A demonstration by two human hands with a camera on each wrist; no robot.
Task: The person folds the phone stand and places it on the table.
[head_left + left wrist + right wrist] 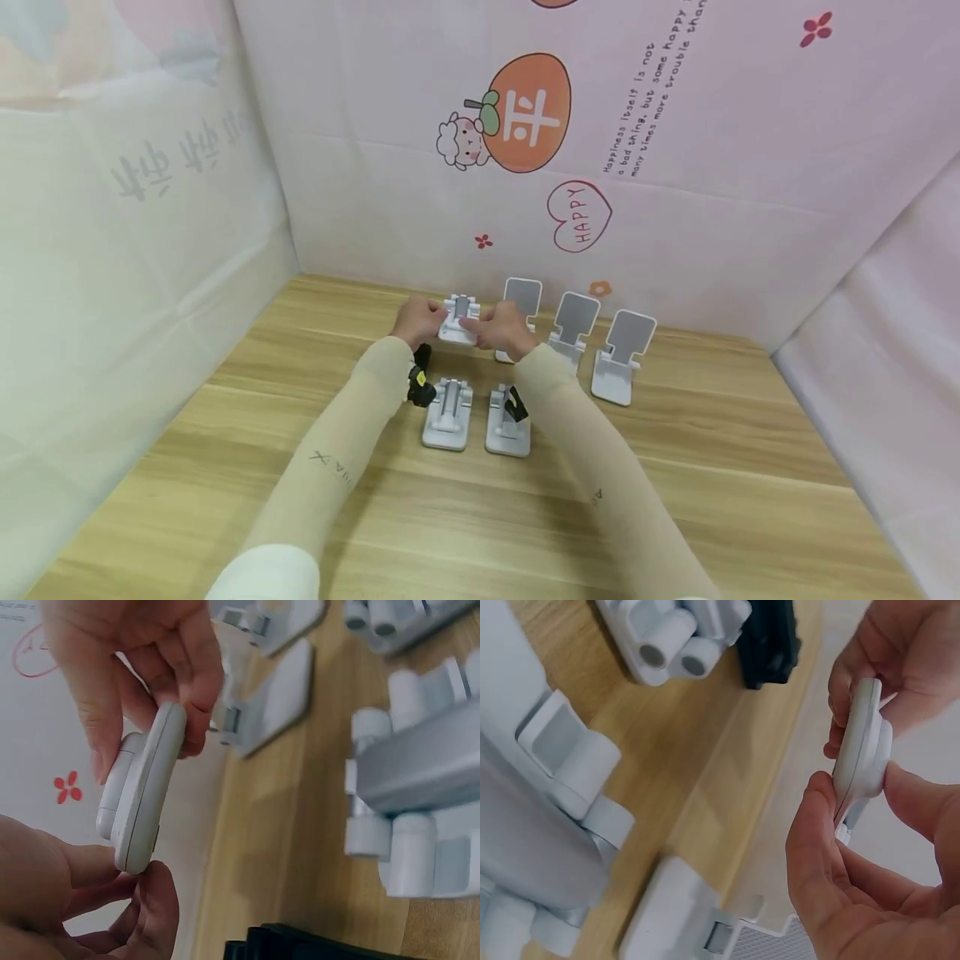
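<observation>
A white folding phone stand (459,323), folded down, is held between both hands above the far part of the table. My left hand (417,322) pinches its left edge between thumb and fingers. At the opposite edge, my right hand (507,328) pinches it too. Edge-on in the left wrist view, the held stand (142,795) looks like a thick white slab, with the left thumb and fingers at its lower end. In the right wrist view the right thumb and fingertips grip the stand (859,746) from either side.
Two folded stands, a left one (447,417) and a right one (507,429), lie nearer on the wooden table (450,525). Three stands with raised grey plates, a left (523,293), a middle (577,315) and a right one (630,335), stand by the back cloth (360,192).
</observation>
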